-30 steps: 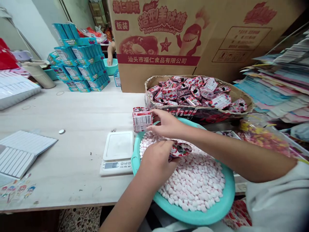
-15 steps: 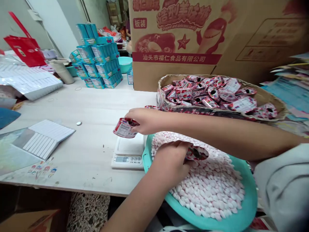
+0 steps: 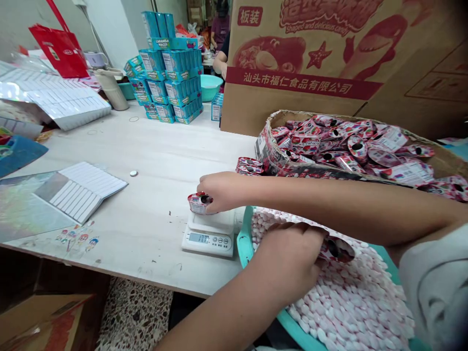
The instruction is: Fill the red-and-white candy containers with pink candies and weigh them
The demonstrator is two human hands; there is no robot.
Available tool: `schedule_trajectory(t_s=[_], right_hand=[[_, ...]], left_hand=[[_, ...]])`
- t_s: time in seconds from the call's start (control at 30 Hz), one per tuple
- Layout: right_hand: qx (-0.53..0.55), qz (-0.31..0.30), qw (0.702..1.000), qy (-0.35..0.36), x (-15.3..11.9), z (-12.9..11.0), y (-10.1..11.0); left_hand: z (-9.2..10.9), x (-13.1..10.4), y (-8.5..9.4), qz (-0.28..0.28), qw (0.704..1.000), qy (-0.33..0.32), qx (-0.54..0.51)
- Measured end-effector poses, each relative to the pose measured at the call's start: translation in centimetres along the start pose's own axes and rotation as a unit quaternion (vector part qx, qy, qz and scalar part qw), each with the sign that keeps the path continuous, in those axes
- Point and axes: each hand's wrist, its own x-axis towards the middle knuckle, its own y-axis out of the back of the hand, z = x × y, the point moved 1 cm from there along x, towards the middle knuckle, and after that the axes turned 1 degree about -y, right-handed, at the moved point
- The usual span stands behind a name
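My right hand [image 3: 226, 191] reaches across to the left, its fingers closed on a small red printed candy box [image 3: 199, 202] with a dark round hole. That box is down on the plate of the white kitchen scale [image 3: 208, 239], whose display shows digits. My left hand [image 3: 292, 256] grips another candy box [image 3: 336, 248], tilted over the turquoise basin [image 3: 245, 239]. Small white-pink candies [image 3: 351, 302] fill the basin beneath it. My right forearm passes above the basin's far side.
An oval-cut carton [image 3: 270, 146] full of candy boxes stands behind the basin, two more boxes [image 3: 249, 165] beside it. Behind are a large cardboard box [image 3: 300, 107] and stacked blue boxes [image 3: 171, 73]. Leaflets [image 3: 87, 190] lie left. A person [image 3: 221, 29] is in the background.
My right hand has lowered its candy box onto the scale, and the display has gone from zero to a reading. The left hand still holds its box over the candies. The view has shifted.
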Motion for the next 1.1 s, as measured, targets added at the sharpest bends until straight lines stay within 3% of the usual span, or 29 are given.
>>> schedule_trajectory(t_s=[0.13,0.27,0.3,0.4,0.5,0.57,0.63,0.8,0.97,1.03,1.1], right_hand=[[-0.037,0.087,0.994,-0.047,-4.5,-0.1,2.1],[0.071,0.211,0.967,-0.126,-13.8,1.1,2.6],[0.112,0.246,0.95,-0.156,-16.3,1.6,1.9],[0.24,0.251,0.875,-0.337,-23.0,2.7,-1.8],[0.363,0.229,0.812,-0.395,-26.7,2.6,-6.0],[0.421,0.235,0.78,-0.398,-27.6,2.3,-7.7],[0.446,0.243,0.768,-0.39,-27.7,2.1,-8.3],[0.421,0.209,0.799,-0.374,-26.4,2.6,-7.4],[0.492,0.211,0.783,-0.317,-24.9,3.0,-7.9],[0.488,0.227,0.785,-0.308,-24.6,3.2,-8.2],[0.461,0.236,0.799,-0.305,-24.5,3.3,-8.2]], left_hand=[[-0.2,-0.1,-0.1,0.022,1.0,-0.019,-0.003],[-0.2,-0.1,-0.1,0.018,0.999,-0.011,-0.025],[-0.2,-0.1,-0.1,0.012,1.0,-0.008,-0.027],[-0.1,-0.1,0.0,0.006,1.0,-0.007,-0.025],[0.1,-0.3,0.0,0.002,1.0,-0.001,-0.026],[0.2,-0.3,0.0,0.0,1.0,0.006,-0.027],[0.1,-0.3,0.0,0.004,0.999,0.016,-0.032],[0.0,0.0,-0.2,0.011,0.998,0.038,-0.048],[1.0,-0.8,1.0,0.031,0.997,0.026,-0.068],[0.9,-2.2,2.7,0.072,0.996,0.012,-0.043],[-0.2,-4.1,5.0,0.181,0.983,0.034,0.023]])
